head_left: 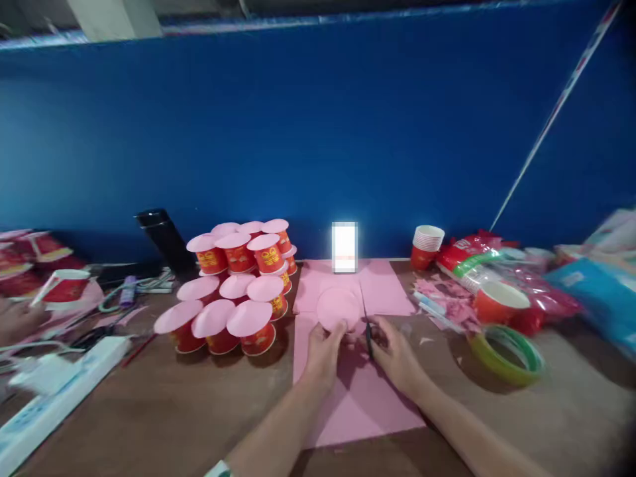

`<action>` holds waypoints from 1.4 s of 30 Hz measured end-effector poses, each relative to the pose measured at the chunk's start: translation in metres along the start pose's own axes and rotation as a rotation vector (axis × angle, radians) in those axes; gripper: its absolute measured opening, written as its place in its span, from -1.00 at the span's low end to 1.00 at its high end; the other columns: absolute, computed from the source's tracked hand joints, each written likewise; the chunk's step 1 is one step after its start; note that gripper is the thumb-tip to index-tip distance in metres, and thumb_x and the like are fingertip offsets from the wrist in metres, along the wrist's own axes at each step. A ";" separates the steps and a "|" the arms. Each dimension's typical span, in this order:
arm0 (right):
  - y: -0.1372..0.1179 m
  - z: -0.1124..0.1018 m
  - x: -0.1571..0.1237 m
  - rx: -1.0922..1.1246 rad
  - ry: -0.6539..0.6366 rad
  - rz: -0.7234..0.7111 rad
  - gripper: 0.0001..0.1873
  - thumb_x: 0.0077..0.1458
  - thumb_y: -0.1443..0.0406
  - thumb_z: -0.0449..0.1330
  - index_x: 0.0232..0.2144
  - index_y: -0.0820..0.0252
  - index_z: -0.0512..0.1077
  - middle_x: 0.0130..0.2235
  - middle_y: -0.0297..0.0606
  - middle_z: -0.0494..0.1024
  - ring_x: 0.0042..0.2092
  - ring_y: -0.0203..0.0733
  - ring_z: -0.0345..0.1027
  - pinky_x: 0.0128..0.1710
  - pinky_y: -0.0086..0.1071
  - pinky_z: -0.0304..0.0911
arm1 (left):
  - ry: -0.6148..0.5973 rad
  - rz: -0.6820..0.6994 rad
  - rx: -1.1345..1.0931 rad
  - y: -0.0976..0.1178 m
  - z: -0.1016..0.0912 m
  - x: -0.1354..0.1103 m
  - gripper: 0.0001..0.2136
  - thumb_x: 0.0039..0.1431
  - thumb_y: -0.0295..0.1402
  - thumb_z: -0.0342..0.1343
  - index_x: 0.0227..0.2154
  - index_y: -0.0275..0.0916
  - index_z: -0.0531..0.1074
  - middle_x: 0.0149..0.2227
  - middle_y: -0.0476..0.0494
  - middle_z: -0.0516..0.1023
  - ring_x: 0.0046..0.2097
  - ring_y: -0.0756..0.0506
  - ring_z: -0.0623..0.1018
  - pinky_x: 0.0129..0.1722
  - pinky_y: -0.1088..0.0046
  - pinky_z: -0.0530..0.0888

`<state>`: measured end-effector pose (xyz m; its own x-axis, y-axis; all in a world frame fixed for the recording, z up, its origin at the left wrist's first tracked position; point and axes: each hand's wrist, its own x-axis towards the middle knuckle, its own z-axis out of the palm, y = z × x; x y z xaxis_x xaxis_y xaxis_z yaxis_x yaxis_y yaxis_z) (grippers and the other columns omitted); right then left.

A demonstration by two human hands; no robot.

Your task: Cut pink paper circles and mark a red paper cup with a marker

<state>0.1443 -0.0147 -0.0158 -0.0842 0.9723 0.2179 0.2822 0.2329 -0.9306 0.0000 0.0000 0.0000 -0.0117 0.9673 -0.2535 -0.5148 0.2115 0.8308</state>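
My left hand [322,351] pinches the lower edge of a round pink paper disc [338,306], its thumb lying on top. Black-handled scissors [368,339] are in my right hand [395,354], close to the disc's right side with the thin blade pointing away from me. Whether the blades touch the paper I cannot make out. Beneath both hands lies a pink paper sheet [362,411], and more pink sheets [385,291] are behind it.
Red paper cups topped with pink discs [258,318] stand stacked at left. A lit screen [344,247] leans at the back. Rightward are a cup stack [427,246], pink scraps [447,298] and a tape roll [507,358]. A power strip [64,397] and another person's hand [14,321] are far left.
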 end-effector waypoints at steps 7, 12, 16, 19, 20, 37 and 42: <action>-0.003 0.002 0.003 0.057 -0.005 0.051 -0.66 0.12 0.25 0.12 -0.04 0.21 0.33 -0.31 -0.24 0.55 -0.31 -0.18 0.43 -0.36 -0.38 0.34 | 0.025 0.037 0.032 -0.002 -0.002 0.003 -0.66 -0.23 -0.20 0.36 -0.46 -0.37 0.46 -0.61 -0.07 0.49 -0.59 0.03 0.45 -0.59 0.56 0.39; -0.003 0.003 0.002 0.093 0.002 0.073 -0.62 0.09 0.24 0.17 -0.03 0.20 0.33 -0.29 -0.23 0.56 -0.29 -0.17 0.44 -0.37 -0.40 0.33 | 0.050 0.062 0.046 -0.002 -0.004 0.005 -0.66 -0.24 -0.22 0.37 -0.47 -0.39 0.48 -0.58 -0.08 0.51 -0.55 0.04 0.46 -0.55 0.57 0.39; -0.002 0.003 0.003 0.110 0.010 0.070 -0.62 0.07 0.25 0.19 -0.04 0.21 0.34 -0.32 -0.26 0.54 -0.30 -0.19 0.43 -0.36 -0.40 0.32 | 0.054 0.058 0.049 -0.002 -0.004 0.004 -0.65 -0.26 -0.21 0.38 -0.47 -0.39 0.48 -0.58 -0.08 0.51 -0.55 0.04 0.46 -0.56 0.57 0.38; -0.003 0.003 0.003 0.118 0.014 0.081 -0.62 0.08 0.23 0.19 -0.05 0.20 0.34 -0.39 -0.30 0.52 -0.32 -0.19 0.42 -0.40 -0.41 0.31 | 0.050 0.059 0.049 -0.001 -0.003 0.003 -0.65 -0.25 -0.21 0.37 -0.47 -0.39 0.47 -0.58 -0.08 0.50 -0.55 0.04 0.46 -0.56 0.57 0.38; -0.003 0.003 0.003 0.119 0.017 0.084 -0.62 0.08 0.22 0.19 -0.05 0.20 0.35 -0.40 -0.30 0.51 -0.32 -0.19 0.42 -0.41 -0.42 0.31 | 0.050 0.055 0.050 -0.001 -0.002 0.003 -0.66 -0.25 -0.21 0.37 -0.47 -0.38 0.47 -0.58 -0.08 0.50 -0.55 0.04 0.45 -0.56 0.57 0.38; -0.002 0.003 0.005 0.120 0.026 0.081 -0.61 0.08 0.18 0.19 -0.05 0.23 0.35 -0.40 -0.30 0.50 -0.32 -0.20 0.41 -0.38 -0.41 0.31 | 0.072 0.027 0.097 0.000 -0.002 0.002 -0.66 -0.23 -0.19 0.35 -0.47 -0.36 0.46 -0.61 -0.05 0.48 -0.60 0.07 0.40 -0.63 0.59 0.28; -0.003 0.003 0.004 0.133 0.032 0.093 -0.61 0.07 0.19 0.21 -0.06 0.24 0.35 -0.40 -0.30 0.48 -0.33 -0.22 0.40 -0.39 -0.42 0.30 | 0.079 0.009 0.105 0.003 -0.001 0.002 -0.64 -0.25 -0.18 0.35 -0.46 -0.36 0.45 -0.62 -0.04 0.47 -0.61 0.07 0.38 -0.66 0.60 0.25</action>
<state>0.1401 -0.0115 -0.0128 -0.0326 0.9901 0.1364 0.1578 0.1399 -0.9775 -0.0023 0.0021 0.0017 -0.0851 0.9560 -0.2809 -0.4218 0.2208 0.8794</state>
